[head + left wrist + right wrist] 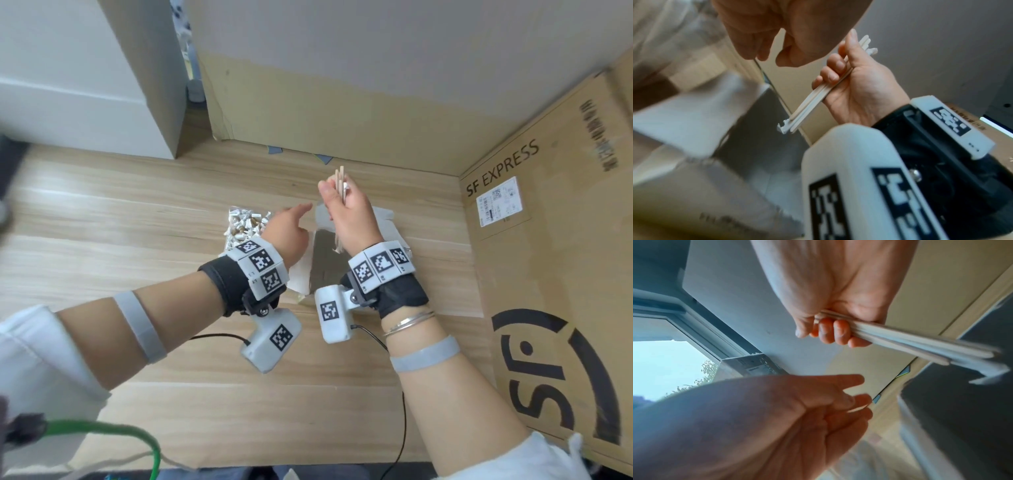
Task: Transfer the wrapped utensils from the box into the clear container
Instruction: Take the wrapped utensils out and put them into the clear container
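A bundle of wrapped utensils (340, 192) is held upright in the right hand (349, 219), fingers curled tightly around its middle, above the open box (323, 253). The box interior shown is dark; whether more utensils lie in it cannot be told. The left hand (287, 229) hovers just left of the bundle, fingers loosely extended, holding nothing. The clear container (245, 224), just left of the box, holds small white and tan wrapped pieces. Both rest on a wooden table (137, 219). A large cardboard carton (548, 257) bounds the right side; bare table lies near and left.
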Tool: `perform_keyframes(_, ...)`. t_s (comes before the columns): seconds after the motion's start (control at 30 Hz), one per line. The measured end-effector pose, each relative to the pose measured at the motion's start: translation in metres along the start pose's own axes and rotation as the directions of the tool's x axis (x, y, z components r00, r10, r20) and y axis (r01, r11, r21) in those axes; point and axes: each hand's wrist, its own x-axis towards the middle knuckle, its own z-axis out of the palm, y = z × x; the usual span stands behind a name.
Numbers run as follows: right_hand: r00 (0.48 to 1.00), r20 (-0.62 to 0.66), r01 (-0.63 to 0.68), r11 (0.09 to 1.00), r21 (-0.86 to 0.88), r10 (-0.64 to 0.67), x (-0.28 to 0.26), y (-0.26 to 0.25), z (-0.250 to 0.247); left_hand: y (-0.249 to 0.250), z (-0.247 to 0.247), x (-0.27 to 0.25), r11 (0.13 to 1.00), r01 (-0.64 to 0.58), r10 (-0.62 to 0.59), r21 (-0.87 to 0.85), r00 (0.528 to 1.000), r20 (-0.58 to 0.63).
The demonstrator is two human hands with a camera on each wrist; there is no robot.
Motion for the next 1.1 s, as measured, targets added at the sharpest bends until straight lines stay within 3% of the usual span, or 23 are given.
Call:
perform_keyframes(0.17,0.998,-0.056,-0.013,0.97,0.244,0.027,0.013,-0.018,0.017,-0.013,-0.024,0.002,0.984,-0.146,0.116,-0.1,0.959,-0.258)
perform_keyframes(0.27,0.999,-0.046,0.02,0.938,0.345,-0.005,0.017,-0.031,0.029,-0.025,-0.034,0.002,0.993,-0.116,0.115,0.017,0.936,-0.333)
perform_keyframes(0.4,0.999,-0.011,0.035,0.903,0.428,-0.034,0.017,-0.039,0.048,-0.04,-0.037,0.001,0.972,0.107,-0.072,0.209,0.983,-0.166)
perform_keyframes(0.5,1.0,0.017,0.01,0.882,0.471,-0.02,0.016,-0.038,0.062,-0.046,-0.033,-0.001,0.959,0.119,-0.102,0.257,0.992,-0.08)
perform_keyframes(0.63,0.999,0.031,-0.03,0.902,0.43,0.019,0.014,-0.031,0.071,-0.056,-0.03,0.006,0.975,0.107,-0.102,0.197,0.994,-0.039)
perform_keyframes(0.73,0.999,0.012,-0.044,0.979,0.201,0.042,0.013,-0.024,0.071,-0.062,-0.029,0.013,0.979,0.103,-0.095,0.177,0.994,-0.054)
perform_keyframes(0.83,0.999,0.033,0.022,0.999,-0.026,-0.021,0.012,-0.015,0.073,-0.067,-0.029,0.019,0.98,0.118,-0.111,0.161,0.993,-0.047)
perform_keyframes(0.9,0.993,0.115,0.041,0.965,-0.259,-0.012,0.01,-0.007,0.073,-0.069,-0.029,0.023,0.98,0.119,-0.117,0.157,0.993,-0.027)
perform_keyframes(0.97,0.975,0.194,0.002,0.87,-0.492,0.108,0.007,-0.003,0.072,-0.071,-0.031,0.025,0.981,0.129,-0.13,0.146,0.992,-0.001)
perform_keyframes(1.1,0.927,0.271,-0.039,0.785,-0.618,0.259,0.004,-0.002,0.071,-0.074,-0.037,0.027,0.988,0.133,-0.135,0.078,0.991,0.016)
